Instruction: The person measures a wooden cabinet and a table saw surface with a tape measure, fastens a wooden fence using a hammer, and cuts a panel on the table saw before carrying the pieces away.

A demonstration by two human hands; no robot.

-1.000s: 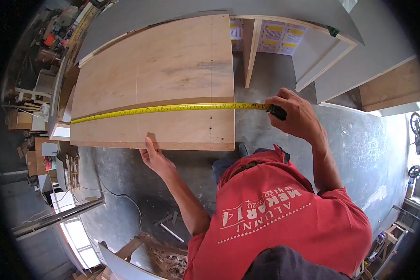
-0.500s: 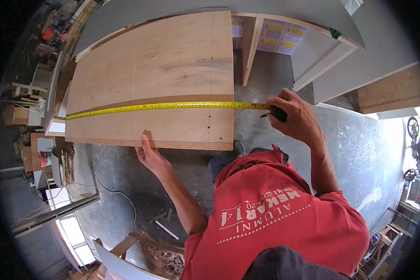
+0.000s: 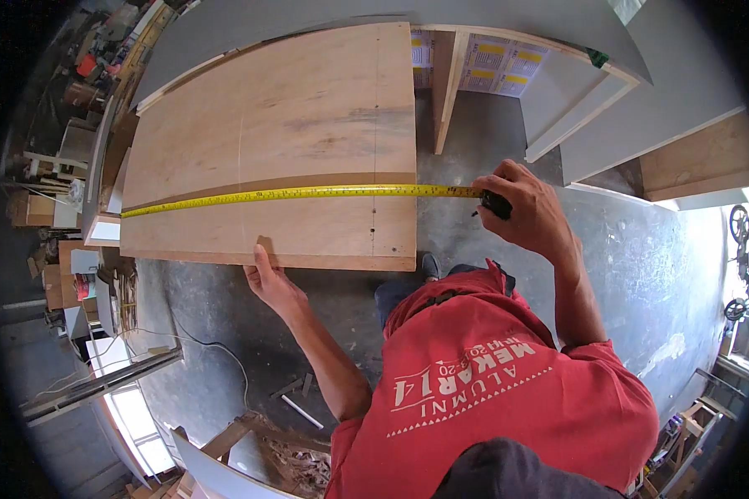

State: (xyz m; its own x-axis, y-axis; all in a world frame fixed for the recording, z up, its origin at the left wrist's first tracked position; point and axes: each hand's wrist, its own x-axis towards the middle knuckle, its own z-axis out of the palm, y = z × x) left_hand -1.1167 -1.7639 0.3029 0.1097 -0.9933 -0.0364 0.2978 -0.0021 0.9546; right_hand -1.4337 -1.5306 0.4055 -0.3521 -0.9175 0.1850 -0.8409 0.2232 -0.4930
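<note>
A yellow tape measure blade stretches straight across a plywood panel and past its right edge. My right hand is closed around the dark tape measure case, out beyond that edge. At the panel's near edge, my left hand grips with the thumb on top; its other fingers are partly hidden beneath. A thin line and several small dark holes run along the panel's right side. The blade's far end lies at the panel's left edge, too small to make out how it is hooked.
Behind the panel stands a grey cabinet carcass with open compartments. A white stick and a cable lie on the dark floor. Scrap boards are piled at left, and a white-faced board rises at the bottom.
The view has shifted slightly, so the panel's left end appears a little further right and lower. Both hands keep their holds, and the blade stays stretched across the panel.
</note>
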